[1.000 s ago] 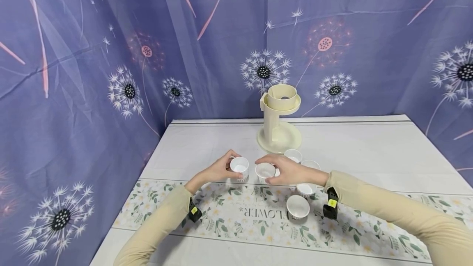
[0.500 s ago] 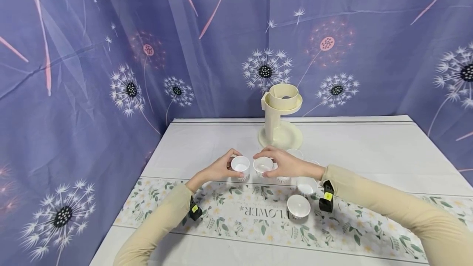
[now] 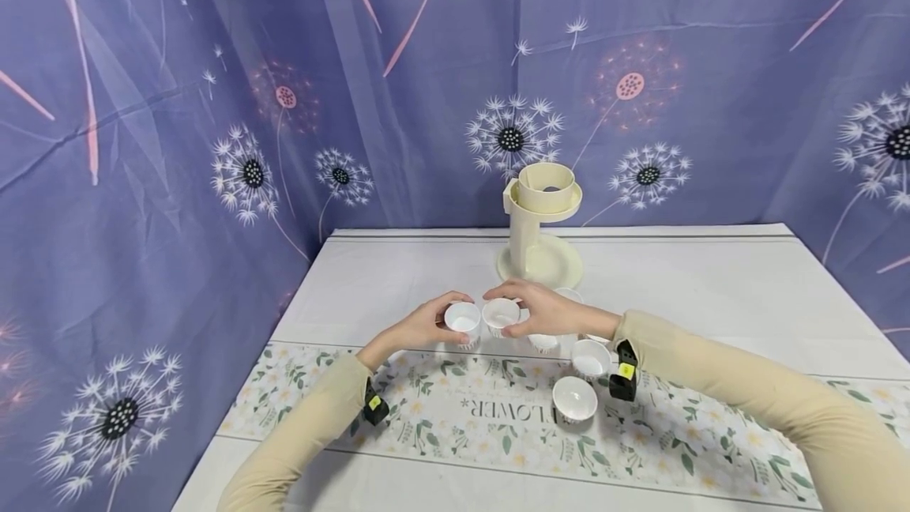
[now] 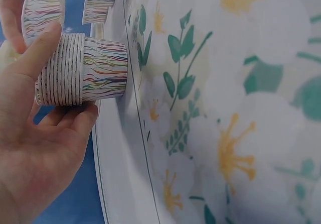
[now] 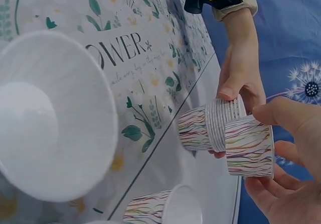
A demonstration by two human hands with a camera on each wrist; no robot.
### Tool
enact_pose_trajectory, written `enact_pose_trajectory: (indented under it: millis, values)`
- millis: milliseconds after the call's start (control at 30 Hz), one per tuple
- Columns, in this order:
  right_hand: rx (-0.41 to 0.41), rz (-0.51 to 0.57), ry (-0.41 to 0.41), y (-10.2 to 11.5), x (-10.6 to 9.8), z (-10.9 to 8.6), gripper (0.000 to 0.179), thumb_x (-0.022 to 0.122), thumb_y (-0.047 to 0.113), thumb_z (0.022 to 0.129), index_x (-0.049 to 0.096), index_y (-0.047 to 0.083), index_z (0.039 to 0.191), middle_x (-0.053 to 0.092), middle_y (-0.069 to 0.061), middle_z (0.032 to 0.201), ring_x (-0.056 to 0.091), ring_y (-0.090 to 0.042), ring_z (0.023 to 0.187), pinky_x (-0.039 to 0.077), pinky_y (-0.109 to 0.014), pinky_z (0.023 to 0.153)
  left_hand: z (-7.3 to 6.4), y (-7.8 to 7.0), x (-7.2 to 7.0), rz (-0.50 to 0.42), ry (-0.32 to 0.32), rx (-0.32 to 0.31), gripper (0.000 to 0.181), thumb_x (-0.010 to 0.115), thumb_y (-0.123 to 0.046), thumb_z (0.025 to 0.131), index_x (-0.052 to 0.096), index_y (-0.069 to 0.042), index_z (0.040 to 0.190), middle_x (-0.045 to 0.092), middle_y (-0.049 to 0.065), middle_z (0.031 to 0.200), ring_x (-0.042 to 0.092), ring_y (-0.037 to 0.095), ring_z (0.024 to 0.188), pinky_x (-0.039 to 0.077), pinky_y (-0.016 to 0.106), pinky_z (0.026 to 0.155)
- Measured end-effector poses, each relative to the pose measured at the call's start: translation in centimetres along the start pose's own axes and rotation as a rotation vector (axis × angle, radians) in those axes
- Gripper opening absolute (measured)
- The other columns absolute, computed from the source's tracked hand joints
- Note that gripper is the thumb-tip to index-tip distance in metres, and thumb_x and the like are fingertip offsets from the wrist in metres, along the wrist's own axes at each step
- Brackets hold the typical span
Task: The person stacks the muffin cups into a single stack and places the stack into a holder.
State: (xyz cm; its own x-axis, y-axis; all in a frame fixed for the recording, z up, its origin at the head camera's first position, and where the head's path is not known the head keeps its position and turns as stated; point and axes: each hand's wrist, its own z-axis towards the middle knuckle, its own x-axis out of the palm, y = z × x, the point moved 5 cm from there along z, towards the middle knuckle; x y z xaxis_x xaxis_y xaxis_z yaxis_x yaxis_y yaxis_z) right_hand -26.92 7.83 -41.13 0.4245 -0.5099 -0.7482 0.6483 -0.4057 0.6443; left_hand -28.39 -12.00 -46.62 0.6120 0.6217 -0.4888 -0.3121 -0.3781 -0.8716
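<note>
My left hand [image 3: 419, 328] grips a stack of nested paper cups [image 4: 103, 71], white with wavy coloured lines, their mouths facing up in the head view. The stack stands on the tablecloth. Beside it, my right hand [image 3: 550, 312] holds a single paper cup [image 5: 250, 148] of the same pattern between thumb and fingers, close to the stack's rim and a little higher. In the right wrist view this cup overlaps the stack's upper end. Several loose cups stand near the right forearm, among them one white cup [image 3: 591, 358] and a nearer cup [image 3: 574, 398].
Behind the hands stands a cream plastic stand [image 3: 524, 239] with a round base and a ring holding a cylinder [image 3: 543, 190]. A white tablecloth [image 3: 398, 267] with a floral band covers the table. Purple dandelion-print curtains [image 3: 426, 141] hang at the back and sides.
My right hand has moved left and slightly up with its cup, closing the gap to the stack. The left hand keeps its grip on the stack, almost in place.
</note>
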Motion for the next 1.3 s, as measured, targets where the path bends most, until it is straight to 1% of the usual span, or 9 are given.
enact_pose_trajectory:
  millis: [167,200,400,500,633,833,900,1067,1300]
  values:
    - [-0.032,-0.009,-0.010,0.3,-0.2,0.5,0.057,0.073,0.017,0.084,0.053,0.002,0.135,0.057,-0.014,0.133,0.056,-0.031,0.120,0.053,-0.047,0.089,-0.5,-1.7,-0.1,-0.007,0.017,0.008,0.061,0.071,-0.006,0.088,0.040,0.003,0.140,0.051,0.026,0.127,0.059,0.037,0.108,0.053,0.029,0.085]
    - [-0.040,-0.013,-0.014,0.4,-0.2,0.6,0.057,0.073,0.017,0.084,0.053,0.002,0.135,0.058,-0.014,0.133,0.057,-0.030,0.119,0.053,-0.046,0.088,-0.5,-1.7,0.0,-0.006,0.017,0.010,0.060,0.071,-0.006,0.088,0.041,0.002,0.140,0.051,0.027,0.127,0.059,0.037,0.108,0.053,0.028,0.084]
    - [-0.062,0.007,-0.026,0.8,-0.1,1.1,0.055,0.072,0.013,0.084,0.053,0.001,0.134,0.058,-0.016,0.132,0.057,-0.034,0.117,0.053,-0.048,0.085,0.1,0.4,0.1,-0.016,0.008,-0.009,0.062,0.070,-0.007,0.088,0.039,-0.007,0.142,0.053,0.024,0.126,0.060,0.030,0.103,0.053,0.027,0.082]
    - [-0.049,0.023,-0.028,0.8,-0.1,1.3,0.055,0.072,0.012,0.085,0.053,0.001,0.135,0.057,-0.015,0.133,0.055,-0.036,0.120,0.053,-0.047,0.087,0.2,0.9,0.1,-0.020,0.009,-0.028,0.064,0.071,-0.009,0.088,0.038,-0.011,0.144,0.055,0.021,0.124,0.061,0.025,0.100,0.054,0.028,0.082]
    - [-0.046,0.013,-0.047,0.9,-0.2,1.6,0.054,0.073,0.012,0.084,0.054,0.001,0.134,0.058,-0.014,0.133,0.055,-0.034,0.120,0.054,-0.043,0.087,0.2,1.0,0.0,-0.017,0.003,-0.048,0.065,0.073,-0.013,0.087,0.039,-0.014,0.143,0.057,0.017,0.122,0.062,0.021,0.098,0.054,0.029,0.082]
    - [-0.058,-0.019,-0.096,1.0,-0.3,2.2,0.053,0.074,0.013,0.082,0.056,0.001,0.131,0.060,-0.013,0.130,0.057,-0.027,0.117,0.053,-0.037,0.083,0.3,1.1,-0.1,-0.020,-0.019,-0.058,0.065,0.074,-0.012,0.086,0.041,-0.014,0.142,0.058,0.014,0.121,0.062,0.018,0.101,0.054,0.030,0.086]
    - [-0.063,-0.021,-0.100,1.1,-0.3,2.4,0.053,0.074,0.013,0.082,0.056,0.002,0.131,0.060,-0.013,0.130,0.057,-0.027,0.117,0.053,-0.040,0.084,0.3,1.1,-0.1,-0.019,-0.019,-0.050,0.064,0.073,-0.011,0.086,0.042,-0.013,0.141,0.058,0.015,0.122,0.062,0.020,0.104,0.054,0.030,0.088]
    - [-0.068,-0.013,-0.069,1.4,0.0,2.7,0.054,0.074,0.011,0.083,0.055,0.004,0.133,0.058,-0.012,0.135,0.057,-0.029,0.120,0.052,-0.048,0.088,0.2,1.0,-0.2,-0.015,-0.017,-0.032,0.062,0.074,-0.012,0.086,0.042,-0.012,0.140,0.058,0.014,0.124,0.062,0.022,0.106,0.054,0.030,0.089]
    - [-0.074,0.008,-0.026,1.8,0.4,3.0,0.054,0.073,0.010,0.085,0.053,0.005,0.135,0.056,-0.011,0.137,0.056,-0.030,0.123,0.051,-0.046,0.094,0.2,1.0,-0.2,-0.029,-0.019,-0.043,0.066,0.074,-0.014,0.086,0.039,-0.009,0.142,0.056,0.013,0.128,0.061,0.023,0.111,0.053,0.031,0.093]
